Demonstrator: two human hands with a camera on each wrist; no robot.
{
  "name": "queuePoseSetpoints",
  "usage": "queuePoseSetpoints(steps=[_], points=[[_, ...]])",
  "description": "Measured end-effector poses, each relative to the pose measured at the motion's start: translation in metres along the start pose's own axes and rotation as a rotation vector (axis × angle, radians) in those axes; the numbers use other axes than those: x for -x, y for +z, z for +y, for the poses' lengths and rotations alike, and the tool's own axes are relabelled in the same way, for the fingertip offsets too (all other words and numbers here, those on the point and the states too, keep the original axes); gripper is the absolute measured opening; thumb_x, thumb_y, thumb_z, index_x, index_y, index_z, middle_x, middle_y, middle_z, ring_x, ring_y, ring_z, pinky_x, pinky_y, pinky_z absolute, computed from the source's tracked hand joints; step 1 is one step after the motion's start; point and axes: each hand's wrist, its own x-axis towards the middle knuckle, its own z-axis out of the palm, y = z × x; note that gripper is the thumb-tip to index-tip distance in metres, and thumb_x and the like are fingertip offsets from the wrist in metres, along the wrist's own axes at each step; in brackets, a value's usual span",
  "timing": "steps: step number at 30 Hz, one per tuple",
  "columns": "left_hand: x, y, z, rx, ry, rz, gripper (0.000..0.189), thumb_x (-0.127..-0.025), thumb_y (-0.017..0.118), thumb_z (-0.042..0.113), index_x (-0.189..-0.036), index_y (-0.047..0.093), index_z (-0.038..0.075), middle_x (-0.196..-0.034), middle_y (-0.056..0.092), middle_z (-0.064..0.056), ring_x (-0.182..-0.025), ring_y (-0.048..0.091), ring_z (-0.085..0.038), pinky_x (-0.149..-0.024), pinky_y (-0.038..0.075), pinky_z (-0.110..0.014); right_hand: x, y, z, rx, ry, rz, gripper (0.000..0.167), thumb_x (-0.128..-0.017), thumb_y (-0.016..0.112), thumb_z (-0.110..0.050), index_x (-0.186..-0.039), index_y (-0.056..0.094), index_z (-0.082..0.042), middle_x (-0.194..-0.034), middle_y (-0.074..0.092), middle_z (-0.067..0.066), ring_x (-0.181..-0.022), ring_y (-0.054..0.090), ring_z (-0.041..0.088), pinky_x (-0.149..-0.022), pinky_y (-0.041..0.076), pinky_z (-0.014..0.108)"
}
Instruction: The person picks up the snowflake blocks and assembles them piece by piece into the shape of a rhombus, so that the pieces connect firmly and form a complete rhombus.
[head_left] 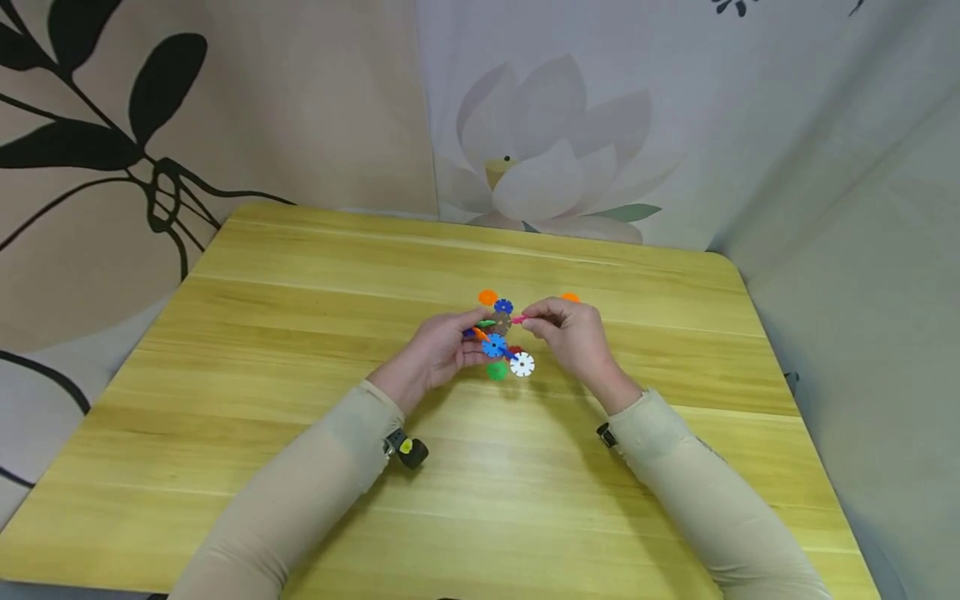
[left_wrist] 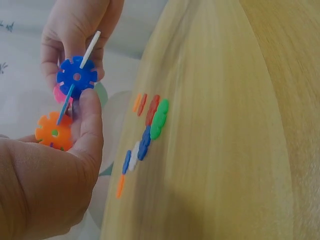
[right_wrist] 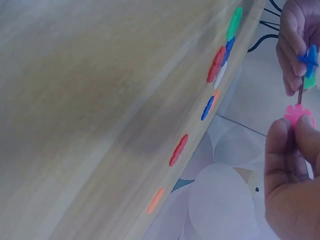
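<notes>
Above the table, my left hand (head_left: 444, 348) holds a joined cluster of notched plastic discs. The cluster includes a light blue disc (head_left: 494, 345), a dark blue disc (left_wrist: 76, 75), a white disc (head_left: 522, 364), an orange disc (left_wrist: 54, 132), a green disc (head_left: 484, 323) and a brown disc (head_left: 501, 323). My right hand (head_left: 577, 333) pinches a pink disc (right_wrist: 296, 114) between thumb and forefinger. The pink disc's edge meets the brown one, seen edge-on in the right wrist view. My left palm and fingers partly hide the cluster.
Several loose discs lie flat on the wooden table (head_left: 480, 517) beneath and beyond the hands, among them a green disc (left_wrist: 159, 119), a red disc (right_wrist: 178, 150) and an orange disc (right_wrist: 155, 201). A patterned curtain (head_left: 315, 100) hangs behind the table's far edge.
</notes>
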Motion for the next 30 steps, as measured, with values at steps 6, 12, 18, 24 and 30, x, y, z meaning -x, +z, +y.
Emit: queuePoseSetpoints(steps=[6, 12, 18, 24, 30], points=[[0.0013, 0.0024, 0.0004, -0.029, -0.016, -0.034, 0.04, -0.115, 0.051, 0.03, -0.142, 0.063, 0.003, -0.124, 0.073, -0.018, -0.089, 0.08, -0.022, -0.102, 0.064, -0.047, 0.0005, -0.002, -0.0005, 0.009, -0.037, 0.016, 0.005, -0.096, 0.08, -0.009, -0.1, 0.082, -0.007, -0.097, 0.083, 0.01, -0.08, 0.075, 0.021, -0.066, 0.058, 0.017], [0.0019, 0.004, -0.0002, -0.023, -0.025, -0.036, 0.04, -0.115, 0.05, 0.03, -0.142, 0.063, 0.003, -0.122, 0.073, -0.018, -0.091, 0.08, -0.023, -0.1, 0.065, -0.046, 0.0029, -0.0018, 0.0015, 0.049, -0.045, 0.009, 0.006, -0.096, 0.08, -0.007, -0.101, 0.083, -0.006, -0.1, 0.083, 0.011, -0.083, 0.077, 0.024, -0.07, 0.062, 0.02], [0.0033, 0.0047, 0.0006, -0.038, -0.015, -0.056, 0.043, -0.117, 0.044, 0.03, -0.141, 0.062, -0.001, -0.111, 0.071, -0.011, -0.089, 0.077, -0.02, -0.093, 0.067, -0.038, 0.0032, -0.0016, 0.0017, 0.085, -0.196, 0.035, 0.008, -0.093, 0.081, -0.002, -0.1, 0.084, -0.004, -0.099, 0.083, 0.012, -0.087, 0.08, 0.026, -0.076, 0.068, 0.036], [0.0061, 0.0054, 0.002, -0.055, -0.011, -0.092, 0.04, -0.116, 0.049, 0.031, -0.136, 0.064, -0.001, -0.115, 0.072, -0.014, -0.089, 0.078, -0.02, -0.103, 0.064, -0.044, 0.0036, -0.001, 0.0027, 0.091, -0.304, 0.074, 0.007, -0.091, 0.083, -0.001, -0.098, 0.084, -0.003, -0.097, 0.083, 0.012, -0.086, 0.081, 0.027, -0.076, 0.069, 0.039], [0.009, 0.0092, 0.0022, -0.1, 0.023, -0.136, 0.028, -0.108, 0.067, 0.022, -0.123, 0.069, -0.002, -0.098, 0.077, -0.005, -0.079, 0.075, -0.016, -0.09, 0.068, -0.037, 0.0053, -0.0001, 0.0046, 0.119, -0.345, 0.109, 0.006, -0.091, 0.083, -0.003, -0.097, 0.084, -0.004, -0.096, 0.083, 0.01, -0.084, 0.08, 0.025, -0.073, 0.068, 0.038]])
